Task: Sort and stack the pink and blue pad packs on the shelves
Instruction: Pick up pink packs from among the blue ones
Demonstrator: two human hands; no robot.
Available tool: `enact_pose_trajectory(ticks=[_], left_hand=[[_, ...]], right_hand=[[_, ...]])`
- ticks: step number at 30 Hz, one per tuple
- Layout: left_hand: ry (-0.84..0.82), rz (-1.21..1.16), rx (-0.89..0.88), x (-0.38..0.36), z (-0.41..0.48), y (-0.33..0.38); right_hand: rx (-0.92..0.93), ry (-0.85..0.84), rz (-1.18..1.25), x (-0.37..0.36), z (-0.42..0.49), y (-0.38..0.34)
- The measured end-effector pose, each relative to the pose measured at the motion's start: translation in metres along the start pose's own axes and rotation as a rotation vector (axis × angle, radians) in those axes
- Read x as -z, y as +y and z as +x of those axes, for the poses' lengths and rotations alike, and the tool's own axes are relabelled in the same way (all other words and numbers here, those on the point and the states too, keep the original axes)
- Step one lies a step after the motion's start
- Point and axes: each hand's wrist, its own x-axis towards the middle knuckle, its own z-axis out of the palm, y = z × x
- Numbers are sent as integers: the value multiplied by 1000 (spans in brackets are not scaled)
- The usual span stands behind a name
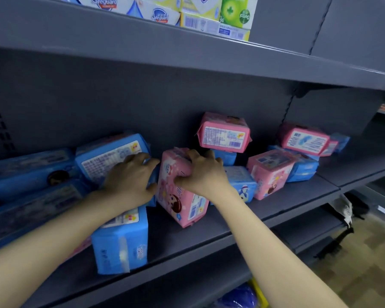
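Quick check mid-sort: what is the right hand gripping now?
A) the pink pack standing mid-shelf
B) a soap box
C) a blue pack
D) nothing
A: the right hand curls over the top of the pink pack, while the left hand holds a blue pack.

A single wide-angle view from the person's head faces forward and a little downward, close in on a grey shelf [187, 241] whose front edge slants from lower left to mid right. Both forearms enter from the bottom edge. The left hand [129, 181], on a blue pack [111, 156], and the right hand [200, 172], on a pink pack [180, 196], sit at mid-frame, at arm's reach. The upper shelf [187, 54] crosses the top, with soap boxes [209, 14] cut off by the upper edge. Floor [365, 263] shows at lower right.
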Motion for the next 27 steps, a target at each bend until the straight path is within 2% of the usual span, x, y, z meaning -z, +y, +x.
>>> enact_pose_trajectory(ticks=[7, 12, 16, 23, 27], left_hand=[[45, -167, 5, 7, -14, 8], [12, -261, -37, 8, -24, 27], [-52, -293, -3, 7, -30, 37], [-56, -513, -4, 10, -28, 47], [-54, -586, 99, 6, -24, 54]], right_hand=[[32, 139, 265, 11, 2, 7], [-135, 186, 633, 27, -6, 15], [-241, 177, 875, 31, -9, 25], [-296, 140, 1059, 27, -12, 26], [-286, 109, 1118, 26, -15, 19]])
